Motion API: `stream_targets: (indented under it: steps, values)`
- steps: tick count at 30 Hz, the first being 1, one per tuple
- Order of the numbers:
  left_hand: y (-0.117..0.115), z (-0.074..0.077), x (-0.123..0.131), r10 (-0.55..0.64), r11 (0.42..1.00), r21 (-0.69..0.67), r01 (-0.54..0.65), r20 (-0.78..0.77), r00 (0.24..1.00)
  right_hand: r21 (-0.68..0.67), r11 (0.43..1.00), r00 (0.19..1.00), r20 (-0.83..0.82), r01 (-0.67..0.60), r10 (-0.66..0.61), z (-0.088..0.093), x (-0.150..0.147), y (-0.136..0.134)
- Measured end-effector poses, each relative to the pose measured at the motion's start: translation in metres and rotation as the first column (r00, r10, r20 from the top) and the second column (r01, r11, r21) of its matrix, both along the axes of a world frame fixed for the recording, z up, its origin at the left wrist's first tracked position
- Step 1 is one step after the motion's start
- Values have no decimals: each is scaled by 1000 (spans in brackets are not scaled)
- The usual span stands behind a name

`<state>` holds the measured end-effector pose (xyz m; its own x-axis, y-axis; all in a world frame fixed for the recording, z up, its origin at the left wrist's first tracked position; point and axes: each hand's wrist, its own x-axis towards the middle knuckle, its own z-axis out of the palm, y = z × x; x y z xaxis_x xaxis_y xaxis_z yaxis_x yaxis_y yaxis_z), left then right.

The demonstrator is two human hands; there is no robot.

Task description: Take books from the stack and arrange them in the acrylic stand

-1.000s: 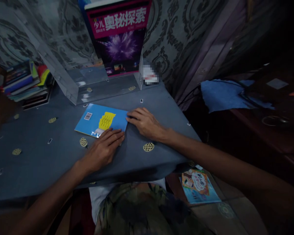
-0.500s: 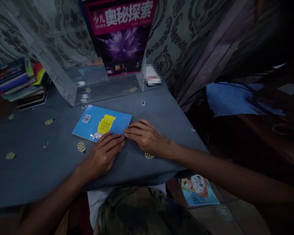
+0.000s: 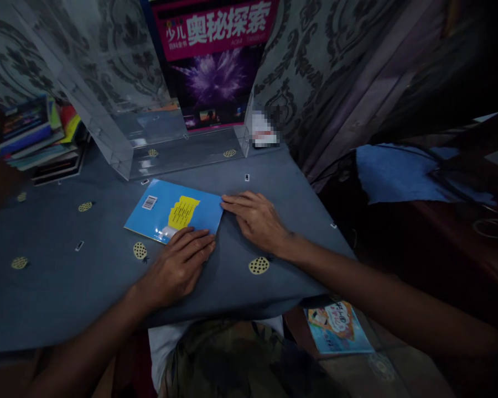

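A closed blue book [image 3: 157,213] lies flat on the cloth-covered table [image 3: 108,287], its back cover up with a barcode and a yellow patch of print. My left hand [image 3: 185,260] rests flat over the book's near edge, fingers stretched out and covering its near right part. At the book's far right corner, my right hand [image 3: 255,221] touches the edge with its fingertips; its fingers are extended close together, and the thumb is mostly hidden. Neither hand has the book lifted.
Behind the book stands a clear acrylic rack [image 3: 118,157] holding an upright purple-and-pink book [image 3: 218,83]. Books are stacked [image 3: 37,138] at the back left. Another book [image 3: 340,331] lies low at the right, below the table edge. A blue cloth [image 3: 398,174] lies farther right.
My right hand has slid along the book's right edge, away from me, toward the far corner. My left hand stays on the near edge. The view has shifted slightly.
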<state>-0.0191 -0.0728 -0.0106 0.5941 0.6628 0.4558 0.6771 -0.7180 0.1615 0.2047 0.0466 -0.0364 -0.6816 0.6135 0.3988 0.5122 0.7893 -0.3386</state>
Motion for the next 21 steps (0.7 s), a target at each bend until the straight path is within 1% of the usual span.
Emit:
stream_targets:
  steps: [5, 12, 17, 21]
  values:
    - [-1, 4, 3, 19, 1000, -6, -20, -39, 999, -45, 999, 999, -46, -27, 25, -2, 1, 2]
    - [-1, 4, 6, 63, 998, 8, -63, -28, 998, -20, 997, 986, -155, -74, 70, -6, 0, 3]
    - [4, 6, 4, 59, 996, -64, -61, -29, 998, -6, 998, 985, -161, -60, 58, -4, -2, -1]
    - [8, 7, 8, 91, 989, -112, -96, -54, 994, 36, 998, 989, -137, -50, 55, -1, -5, -5]
